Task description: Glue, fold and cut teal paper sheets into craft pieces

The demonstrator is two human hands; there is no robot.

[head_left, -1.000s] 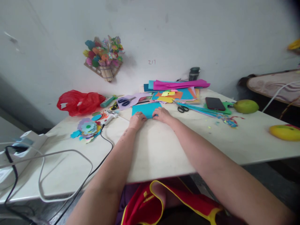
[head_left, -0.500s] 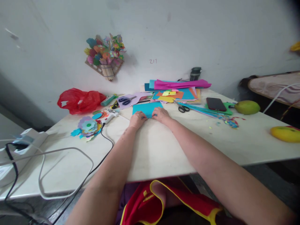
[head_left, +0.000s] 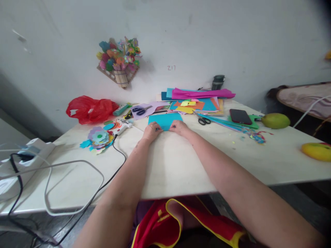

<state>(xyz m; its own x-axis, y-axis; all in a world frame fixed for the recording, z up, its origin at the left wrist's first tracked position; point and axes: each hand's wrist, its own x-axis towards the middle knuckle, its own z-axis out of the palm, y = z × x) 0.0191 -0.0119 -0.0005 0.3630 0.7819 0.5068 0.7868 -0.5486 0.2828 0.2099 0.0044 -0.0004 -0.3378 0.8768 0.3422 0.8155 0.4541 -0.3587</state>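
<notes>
Sheet of blue paper [head_left: 164, 119] laid flat toward the far edge of the surface [head_left: 178, 165], about midway along it. Its near edge is pinched by the left hand [head_left: 152, 131] and the right hand [head_left: 179, 127], one toward each end; fingertips are tucked under curled knuckles, so whether a fold or roll has been started there cannot be told.

Little changed over the last second. The same edge is gripped, the hands are kept about as far apart, and only a small swing of the view is noted. No progress on the sheet can be made out; the work is judged to be at a slow, careful stage, with the near edge being handled evenly from both sides.

Glue gun [head_left: 122, 128] and pile of paper flowers [head_left: 99, 135] left untouched toward the left edge; black scissors [head_left: 204, 121] just right of the sheet; phone [head_left: 240, 116] placed toward the right edge.

Writing: a red mark [head_left: 171, 68] is seen on the wall beyond the far edge, read as "217", though the first character could be taken for a Z. No brand could be read on phone or glue gun.
</notes>
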